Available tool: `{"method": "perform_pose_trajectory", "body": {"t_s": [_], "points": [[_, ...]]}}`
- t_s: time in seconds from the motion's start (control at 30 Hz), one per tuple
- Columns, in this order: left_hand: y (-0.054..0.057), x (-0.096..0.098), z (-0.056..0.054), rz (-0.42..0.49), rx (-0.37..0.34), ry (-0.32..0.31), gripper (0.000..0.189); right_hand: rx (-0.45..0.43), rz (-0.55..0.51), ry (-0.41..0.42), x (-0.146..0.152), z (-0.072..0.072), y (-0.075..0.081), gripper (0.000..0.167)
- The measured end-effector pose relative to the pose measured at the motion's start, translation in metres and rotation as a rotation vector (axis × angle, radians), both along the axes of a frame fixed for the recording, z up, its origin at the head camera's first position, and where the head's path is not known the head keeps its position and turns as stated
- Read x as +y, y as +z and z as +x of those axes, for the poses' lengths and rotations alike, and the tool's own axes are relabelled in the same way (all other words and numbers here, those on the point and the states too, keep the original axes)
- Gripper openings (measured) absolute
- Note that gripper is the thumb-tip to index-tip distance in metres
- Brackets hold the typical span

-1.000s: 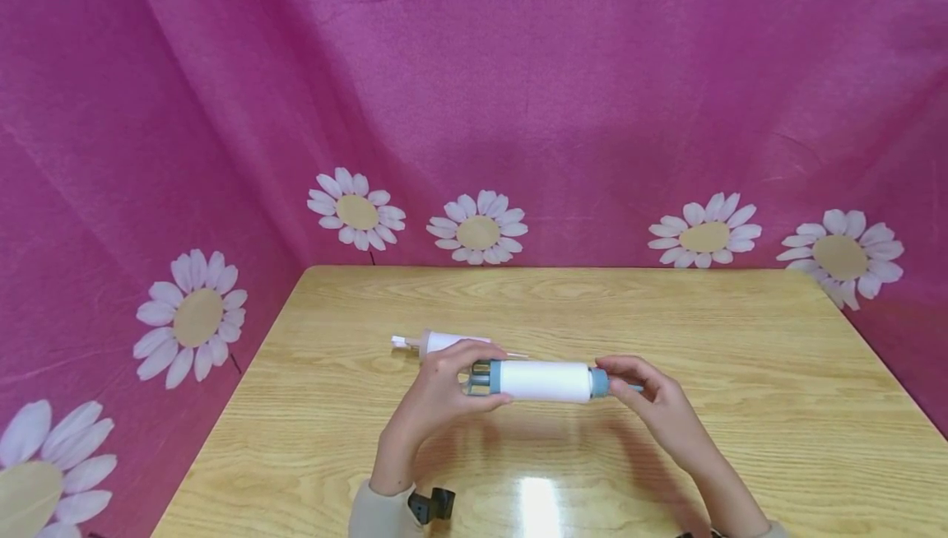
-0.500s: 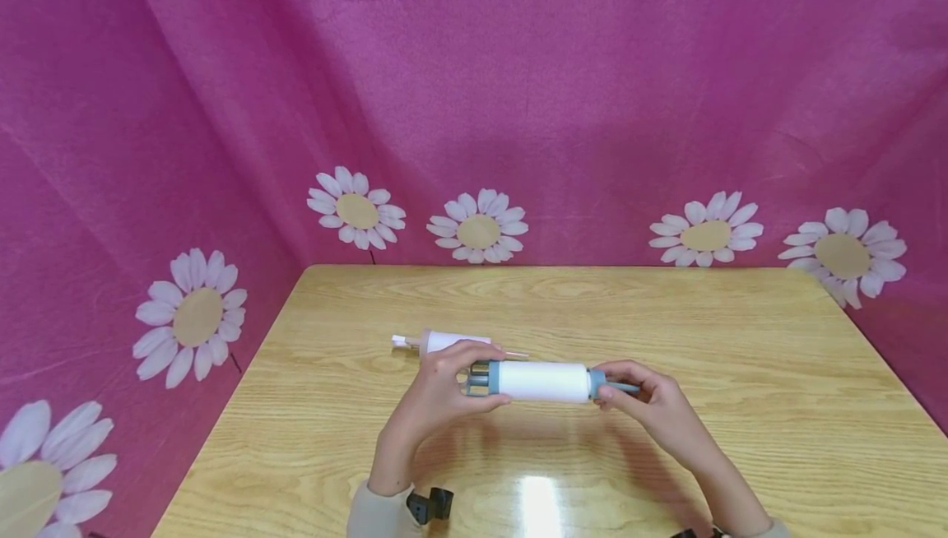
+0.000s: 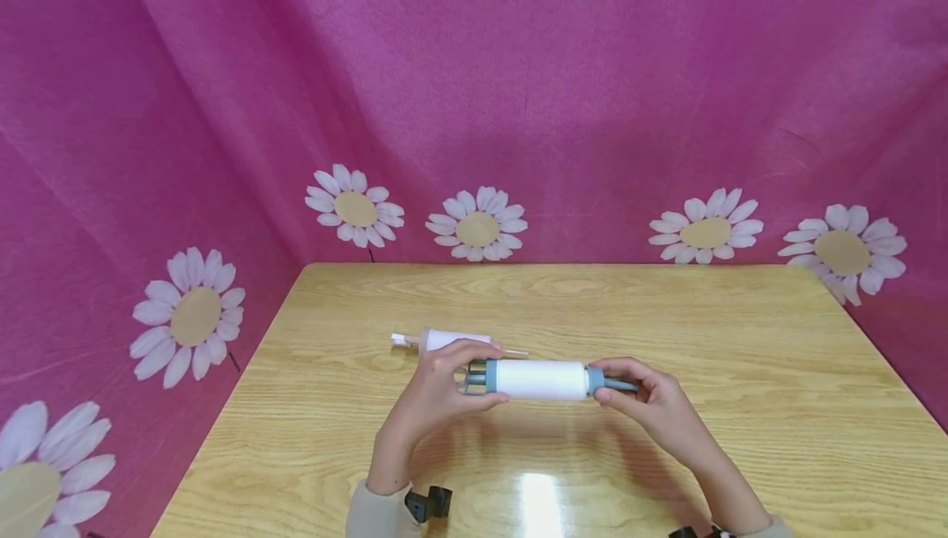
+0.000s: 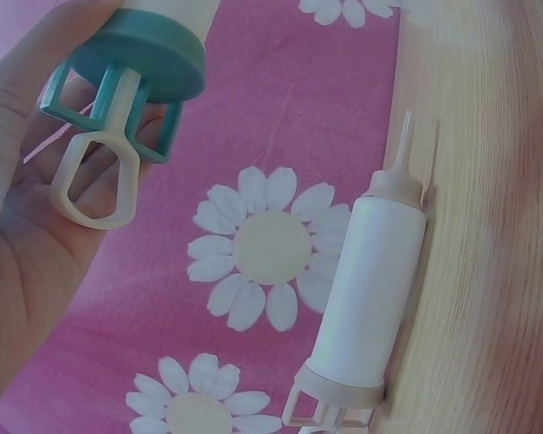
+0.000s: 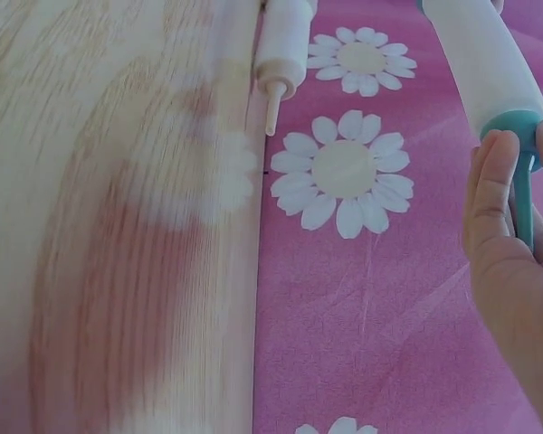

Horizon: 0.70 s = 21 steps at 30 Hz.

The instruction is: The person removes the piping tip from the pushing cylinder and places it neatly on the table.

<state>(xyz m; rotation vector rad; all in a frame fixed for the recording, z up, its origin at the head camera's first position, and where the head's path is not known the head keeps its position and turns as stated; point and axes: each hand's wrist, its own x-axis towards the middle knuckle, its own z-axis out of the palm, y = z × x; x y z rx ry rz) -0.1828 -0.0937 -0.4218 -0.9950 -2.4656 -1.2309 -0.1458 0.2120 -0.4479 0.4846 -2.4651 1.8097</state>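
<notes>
A large white syringe (image 3: 541, 380) with teal ends lies level across both hands, over the table. My left hand (image 3: 437, 390) grips its handle end, thumb below and fingers above. In the left wrist view the teal finger frame (image 4: 167, 134) and a pale plunger ring (image 4: 119, 203) show beside the palm. My right hand (image 3: 659, 410) pinches the teal nozzle cap (image 3: 596, 382) at the other end, the slim nozzle (image 5: 523, 203) running back between its fingers. A second syringe (image 4: 369, 289), white with beige ends, lies on the table behind my left hand, which partly hides it in the head view.
The wood-grain table (image 3: 629, 299) reaches back to a magenta curtain (image 3: 563, 110) printed with white daisies. A black wrist mount (image 3: 429, 503) sits at my left sleeve. Light glares off the table's near middle.
My right fingers have shifted from the nozzle onto the cap, baring more of the nozzle. The held syringe has drifted very slightly left. My left hand keeps its grip.
</notes>
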Motion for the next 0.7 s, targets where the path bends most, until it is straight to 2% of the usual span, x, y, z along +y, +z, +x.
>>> {"method": "perform_pose_trajectory", "body": {"t_s": [0.17, 0.43, 0.7], "points": [[0.0014, -0.0021, -0.0001, -0.015, 0.01, 0.021, 0.047, 0.029, 0.01, -0.029, 0.0001, 0.0002, 0.001, 0.029], [0.002, -0.0029, 0.0004, 0.011, 0.012, 0.026, 0.048, -0.009, 0.009, -0.013, 0.001, 0.0011, 0.0032, 0.029], [0.0008, -0.0031, -0.0001, 0.012, 0.024, 0.023, 0.047, 0.003, 0.029, -0.045, 0.0057, 0.0026, 0.0019, 0.029]]}}
